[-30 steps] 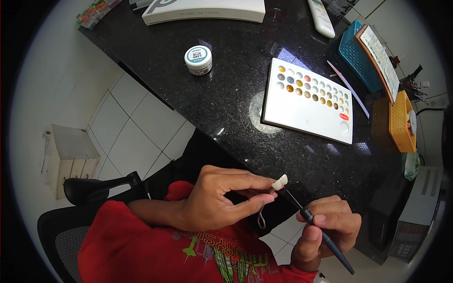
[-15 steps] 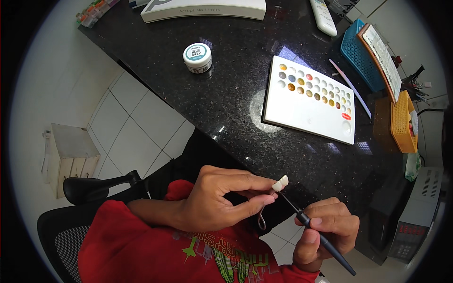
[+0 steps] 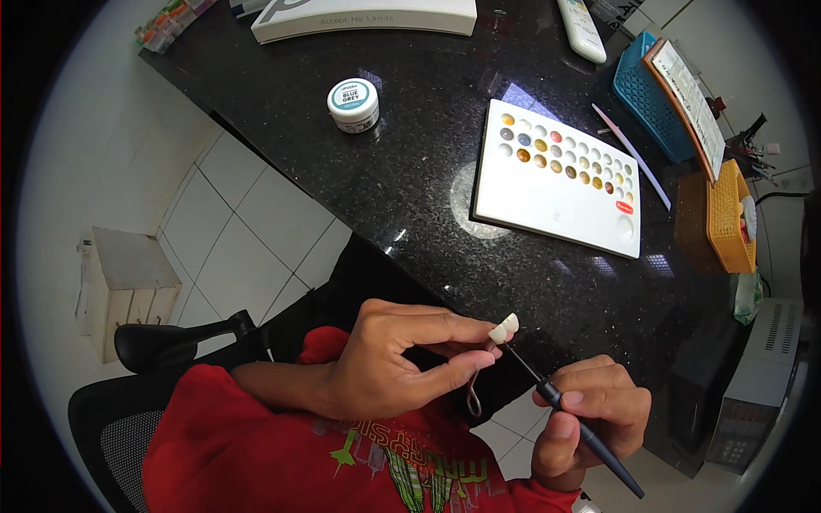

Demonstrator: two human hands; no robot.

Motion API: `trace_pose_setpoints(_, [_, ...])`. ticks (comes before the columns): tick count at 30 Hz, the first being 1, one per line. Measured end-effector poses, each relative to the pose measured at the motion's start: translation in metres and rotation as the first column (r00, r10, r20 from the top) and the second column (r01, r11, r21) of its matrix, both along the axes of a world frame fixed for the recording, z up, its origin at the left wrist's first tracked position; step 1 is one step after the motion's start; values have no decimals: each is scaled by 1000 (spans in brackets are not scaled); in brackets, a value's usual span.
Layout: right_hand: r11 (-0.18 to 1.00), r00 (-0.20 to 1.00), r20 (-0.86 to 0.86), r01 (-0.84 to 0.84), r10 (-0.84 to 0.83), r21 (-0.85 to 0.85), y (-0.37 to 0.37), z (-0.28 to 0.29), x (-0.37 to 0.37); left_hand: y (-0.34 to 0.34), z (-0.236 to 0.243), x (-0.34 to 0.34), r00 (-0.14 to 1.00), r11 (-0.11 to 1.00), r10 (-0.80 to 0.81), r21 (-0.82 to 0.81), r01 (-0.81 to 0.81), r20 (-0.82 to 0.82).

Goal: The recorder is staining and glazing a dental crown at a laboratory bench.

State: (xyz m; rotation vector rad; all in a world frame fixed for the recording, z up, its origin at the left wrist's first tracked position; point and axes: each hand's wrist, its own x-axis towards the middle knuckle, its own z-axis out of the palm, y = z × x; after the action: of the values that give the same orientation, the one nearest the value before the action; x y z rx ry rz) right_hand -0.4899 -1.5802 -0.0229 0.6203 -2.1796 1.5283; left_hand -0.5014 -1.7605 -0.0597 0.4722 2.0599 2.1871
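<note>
Between the thumb and fingers of my left hand [image 3: 410,363] is a small joined set of white dental crowns [image 3: 505,328], held up just off the table's edge. A thin metal loop [image 3: 473,398] hangs below these fingers; whether it is joined to the crowns is hidden. My right hand [image 3: 594,419] grips a slim brush [image 3: 590,440] by its dark handle, pen-fashion. The brush's thin front end points up and left, and reaches the lower side of the crowns. Its very tip is too small to make out.
On the black speckled table [image 3: 410,171] lie a white mixing palette [image 3: 547,209] with coloured wells, a lidded jar [image 3: 353,105] and a pale purple strip [image 3: 633,158]. Blue [image 3: 650,103] and yellow baskets [image 3: 729,218] stand at right, near a grey device [image 3: 757,385]. A white box [image 3: 368,21] sits far back.
The crowns have tipped and shifted slightly left and up in my left fingers. The brush stays against them, with both hands almost still. The whole view has shifted a little.
</note>
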Motion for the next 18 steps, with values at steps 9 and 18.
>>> trace_pose_setpoints(9, [1000, 1000, -5, -28, 28, 15, 0, 0, 0, -1, 0, 0, 1000, 1000, -8, -27, 8, -13])
trace_pose_setpoints(18, [1000, 1000, 4, -13, 13, 11, -1, 1, 0, 0, 0, 0, 1000, 1000, -8, -9, 8, -27])
